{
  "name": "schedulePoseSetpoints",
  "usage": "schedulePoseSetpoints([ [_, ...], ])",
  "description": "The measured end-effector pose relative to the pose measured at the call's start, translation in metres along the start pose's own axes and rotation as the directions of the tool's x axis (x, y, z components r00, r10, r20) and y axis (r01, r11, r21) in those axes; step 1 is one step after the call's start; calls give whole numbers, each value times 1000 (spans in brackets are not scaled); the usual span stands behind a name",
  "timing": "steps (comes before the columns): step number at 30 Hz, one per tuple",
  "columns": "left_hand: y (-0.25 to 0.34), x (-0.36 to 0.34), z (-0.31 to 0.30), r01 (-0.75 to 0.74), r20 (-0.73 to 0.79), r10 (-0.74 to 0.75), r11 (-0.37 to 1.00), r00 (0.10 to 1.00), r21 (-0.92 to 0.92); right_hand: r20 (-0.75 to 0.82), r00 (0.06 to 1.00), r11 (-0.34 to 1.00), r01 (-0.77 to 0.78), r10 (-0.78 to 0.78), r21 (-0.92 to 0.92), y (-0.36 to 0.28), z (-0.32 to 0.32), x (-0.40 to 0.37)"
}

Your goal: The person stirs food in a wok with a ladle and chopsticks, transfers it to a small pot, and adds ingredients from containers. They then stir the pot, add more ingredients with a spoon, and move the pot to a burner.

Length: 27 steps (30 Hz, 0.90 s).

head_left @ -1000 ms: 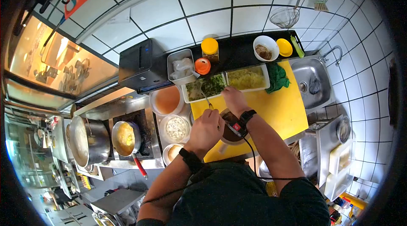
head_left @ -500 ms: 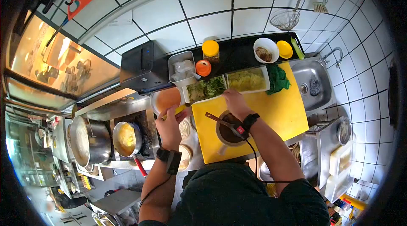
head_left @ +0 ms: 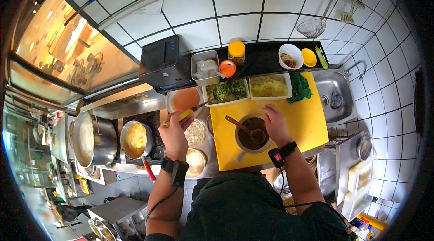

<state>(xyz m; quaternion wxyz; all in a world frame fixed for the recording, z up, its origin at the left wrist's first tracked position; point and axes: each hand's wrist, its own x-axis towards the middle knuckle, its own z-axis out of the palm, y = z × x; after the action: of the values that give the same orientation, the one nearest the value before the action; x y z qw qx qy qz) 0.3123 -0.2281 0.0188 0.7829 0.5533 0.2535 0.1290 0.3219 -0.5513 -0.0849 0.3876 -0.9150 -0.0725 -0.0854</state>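
Note:
My left hand (head_left: 175,133) is closed round the yellow handle of a utensil (head_left: 184,114); its dark metal end reaches the near left corner of a white tub of chopped greens (head_left: 228,90). My right hand (head_left: 276,123) hovers by the right rim of a pot of dark sauce (head_left: 251,134), fingers apart with nothing in them. A brown-handled ladle (head_left: 238,124) rests in that pot, on the yellow board (head_left: 307,123). Beside the greens stands a white tub of pale yellow-green shreds (head_left: 270,86).
Left: a pan with yellow food (head_left: 135,138) on the stove and a large steel pot (head_left: 97,139). Behind: a metal tin with plastic bags (head_left: 205,69), yellow-lidded jar (head_left: 236,52), white bowl (head_left: 290,57). Right: green cloth (head_left: 299,88) and sink (head_left: 334,95). A person (head_left: 68,211) stands far lower left.
My right hand has moved from the tubs' near edge down and right to beside the sauce pot. My left hand still holds the yellow handle. The view has shifted slightly.

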Motion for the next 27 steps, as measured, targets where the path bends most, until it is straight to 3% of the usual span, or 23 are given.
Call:
schedulePoseSetpoints([
  [4, 9, -5, -11, 6, -9, -6, 1000, 1000, -27, -26, 999, 1000, -30, 30, -9, 4, -3, -14],
  [8, 23, -20, -32, 7, -57, -9, 999, 998, -43, -105, 994, 999, 35, -39, -34, 5, -9, -22],
  [9, 22, -25, -41, -69, -54, 72, 996, 996, 51, -116, 992, 997, 47, -54, -61, 5, -11, -23],
  [12, 32, -41, -74, -80, -87, 83, 996, 993, 31, -121, 988, 987, 79, -96, -139, 12, -16, -29],
  [13, 38, -45, -85, -10, -160, -9, 993, 987, -115, -127, 986, 977, 84, -110, -196, 17, -17, -32],
  [14, 42, -51, -101, -6, -195, -14, 995, 981, -103, -117, 980, 969, 133, -160, -210, 21, -18, -35],
  [16, 50, -65, -135, -74, -244, 29, 982, 969, -176, -126, 990, 980, 40, -65, -197, 24, -18, -41],
  [17, 53, -73, -149, -165, -308, 134, 983, 942, -76, -106, 994, 969, 10, -38, -246, 25, -19, -45],
  [18, 59, -80, -167, -179, -348, 140, 980, 927, -83, -58, 998, 976, -38, 26, -213, 27, -19, -51],
  [21, 74, -98, -215, -263, -482, 179, 958, 858, -112, -28, 999, 964, -44, 38, -262, 11, -17, -62],
  [24, 69, -103, -254, -359, -504, 338, 932, 795, 59, -47, 998, 963, -62, 52, -262, 3, -9, -78],
  [26, 54, -101, -276, -296, -396, 432, 885, 811, 360, -91, 996, 958, -22, -4, -285, 2, -1, -85],
  [27, 46, -98, -293, -280, -196, 521, 696, 831, 662, -89, 996, 957, -16, -10, -288, -2, 2, -87],
])
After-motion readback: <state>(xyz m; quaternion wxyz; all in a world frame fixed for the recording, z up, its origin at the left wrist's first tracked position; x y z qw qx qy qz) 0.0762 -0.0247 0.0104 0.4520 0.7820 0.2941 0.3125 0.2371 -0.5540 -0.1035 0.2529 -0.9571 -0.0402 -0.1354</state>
